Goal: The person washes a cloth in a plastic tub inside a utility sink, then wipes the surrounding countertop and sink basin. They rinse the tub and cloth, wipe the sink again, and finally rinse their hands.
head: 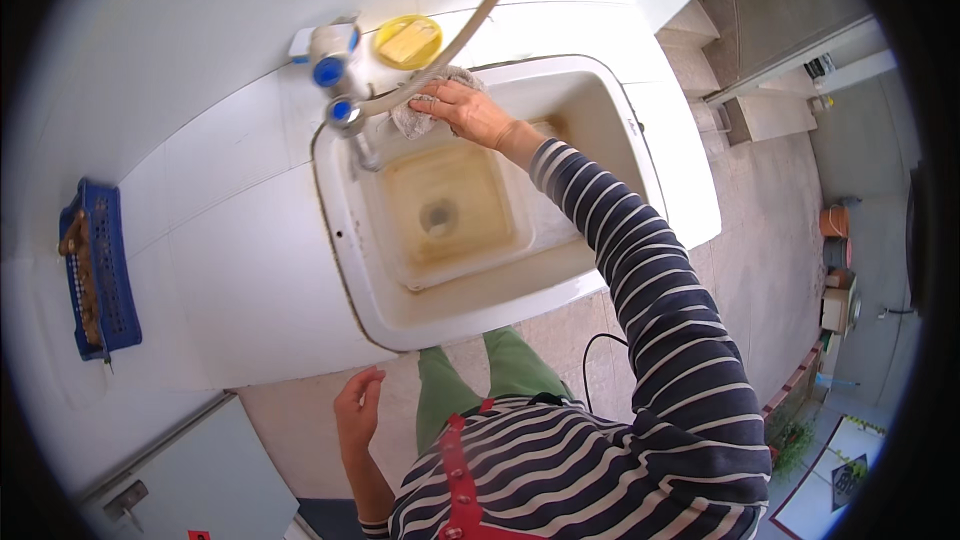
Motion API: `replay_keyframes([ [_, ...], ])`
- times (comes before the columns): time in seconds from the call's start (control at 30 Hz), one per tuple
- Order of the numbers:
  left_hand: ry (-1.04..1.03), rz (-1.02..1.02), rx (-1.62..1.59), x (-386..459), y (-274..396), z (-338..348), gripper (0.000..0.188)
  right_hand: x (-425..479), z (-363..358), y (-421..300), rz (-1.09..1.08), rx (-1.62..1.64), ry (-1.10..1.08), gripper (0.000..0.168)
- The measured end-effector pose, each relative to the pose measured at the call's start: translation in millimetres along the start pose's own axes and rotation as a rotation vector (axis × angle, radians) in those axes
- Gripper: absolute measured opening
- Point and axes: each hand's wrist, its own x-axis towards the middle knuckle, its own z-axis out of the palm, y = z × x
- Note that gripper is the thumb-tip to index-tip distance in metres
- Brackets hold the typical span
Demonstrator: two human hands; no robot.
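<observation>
My right hand (466, 111) presses a damp-looking grey cloth (412, 122) against the back rim of a white ceramic sink (349, 270). The fingers lie over the cloth, just right of the tap (346, 111) with blue caps. Brownish stains cover the sink's basin floor (465, 232) around a dark drain (438, 217). A pale hose (480, 19) runs from the tap up past the right hand. My left hand (358, 405) hangs in front of the counter, loosely curled and holding nothing.
Behind the sink, a yellow dish (386, 52) holds a bar of soap (407, 42). A blue plastic basket (116, 270) with brown items stands at the left wall. Below left is a grey cabinet door (191, 476). Buckets (834, 222) line the far right wall; a black cable (586, 367) loops near the legs.
</observation>
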Motion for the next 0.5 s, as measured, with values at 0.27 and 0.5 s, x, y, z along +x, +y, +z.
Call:
replay_keyframes([
  [0.27, -0.414, 0.131, 0.344, 9.9, 87.3, 51.4, 0.018, -99.2, -69.3, 77.9, 0.228, -0.243, -0.053, 0.061],
  [0.5, -0.281, 0.331, 0.287, 6.4, 133.4, 75.7, 0.02, -157.4, -118.7, 86.1, 0.202, -0.447, -0.199, 0.041],
])
